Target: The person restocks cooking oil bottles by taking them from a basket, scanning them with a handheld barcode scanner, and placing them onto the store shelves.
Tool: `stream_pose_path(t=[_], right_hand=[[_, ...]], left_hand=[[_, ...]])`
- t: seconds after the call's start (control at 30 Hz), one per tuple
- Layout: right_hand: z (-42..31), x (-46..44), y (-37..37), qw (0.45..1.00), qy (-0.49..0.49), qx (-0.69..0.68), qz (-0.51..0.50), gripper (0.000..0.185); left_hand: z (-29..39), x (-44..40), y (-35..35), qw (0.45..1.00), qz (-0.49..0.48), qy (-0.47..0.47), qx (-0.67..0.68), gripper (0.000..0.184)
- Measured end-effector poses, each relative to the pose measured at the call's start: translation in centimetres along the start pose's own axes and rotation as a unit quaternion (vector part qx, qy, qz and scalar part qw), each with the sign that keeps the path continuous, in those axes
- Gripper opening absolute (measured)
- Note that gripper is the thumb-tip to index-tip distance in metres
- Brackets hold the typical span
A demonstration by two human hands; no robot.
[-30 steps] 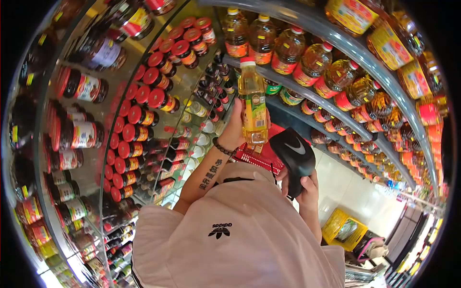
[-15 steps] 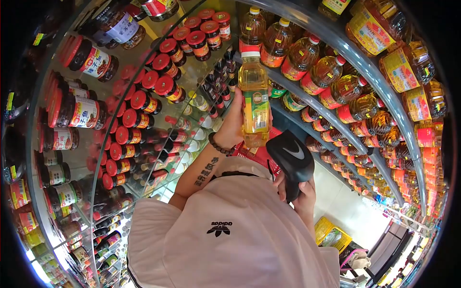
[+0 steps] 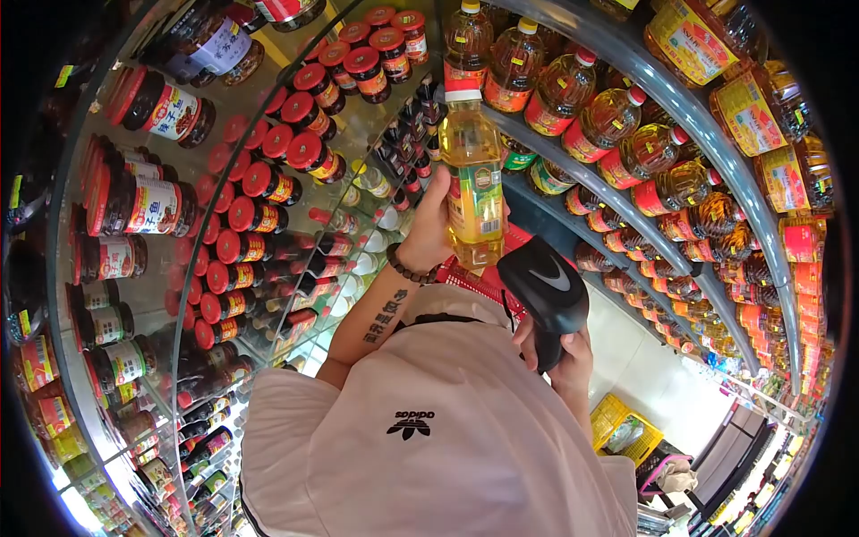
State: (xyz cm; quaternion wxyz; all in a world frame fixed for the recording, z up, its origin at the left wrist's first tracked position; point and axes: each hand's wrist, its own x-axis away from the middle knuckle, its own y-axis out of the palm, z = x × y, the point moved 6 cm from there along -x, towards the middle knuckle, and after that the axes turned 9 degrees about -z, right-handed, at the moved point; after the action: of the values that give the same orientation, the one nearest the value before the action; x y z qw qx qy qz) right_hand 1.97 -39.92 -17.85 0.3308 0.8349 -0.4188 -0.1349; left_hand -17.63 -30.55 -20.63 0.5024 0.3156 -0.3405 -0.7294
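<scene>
My left hand (image 3: 428,225) is wrapped around a clear plastic bottle of yellow cooking oil (image 3: 472,157), held upright with its white cap at the top. The bottle's green and yellow label faces me, and a barcode shows on it. My right hand (image 3: 569,365) grips the handle of a black barcode scanner (image 3: 548,282). The scanner's head sits just to the right of the bottle's lower end, apart from it. Part of my right fingers is hidden behind the handle. Below the bottle, a red mesh basket (image 3: 488,285) is partly covered by my arm and the scanner.
Glass shelves on the left carry rows of red-lidded sauce jars (image 3: 242,215). Curved shelves on the right hold many oil bottles (image 3: 604,125) behind grey rails (image 3: 756,188). A yellow crate (image 3: 611,419) stands on the pale floor (image 3: 658,371) at the lower right.
The oil bottle has turned slightly in my left hand, bringing its barcode side more into view. The scanner stays close to the same place beside it.
</scene>
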Motion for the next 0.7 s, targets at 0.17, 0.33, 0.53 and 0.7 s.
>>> stream_pose_path(t=[0.17, 0.33, 0.53, 0.7], right_hand=[[0.1, 0.2, -0.1, 1.0, 0.0, 0.001, 0.002, 0.077], [0.1, 0.3, -0.2, 1.0, -0.016, -0.004, -0.013, 0.076], [0.3, 0.2, -0.1, 1.0, -0.023, -0.016, -0.004, 0.075], [0.7, 0.2, -0.1, 0.999, -0.024, -0.022, -0.004, 0.076]], left_hand=[[0.3, 1.0, 0.3, 0.999, -0.032, 0.002, -0.03, 0.047], [0.6, 1.3, 0.6, 0.998, -0.001, 0.02, -0.06, 0.045], [1.7, 1.5, 0.9, 0.989, 0.053, 0.08, -0.113, 0.048], [3.0, 2.2, 0.7, 0.96, 0.092, 0.142, -0.222, 0.061]])
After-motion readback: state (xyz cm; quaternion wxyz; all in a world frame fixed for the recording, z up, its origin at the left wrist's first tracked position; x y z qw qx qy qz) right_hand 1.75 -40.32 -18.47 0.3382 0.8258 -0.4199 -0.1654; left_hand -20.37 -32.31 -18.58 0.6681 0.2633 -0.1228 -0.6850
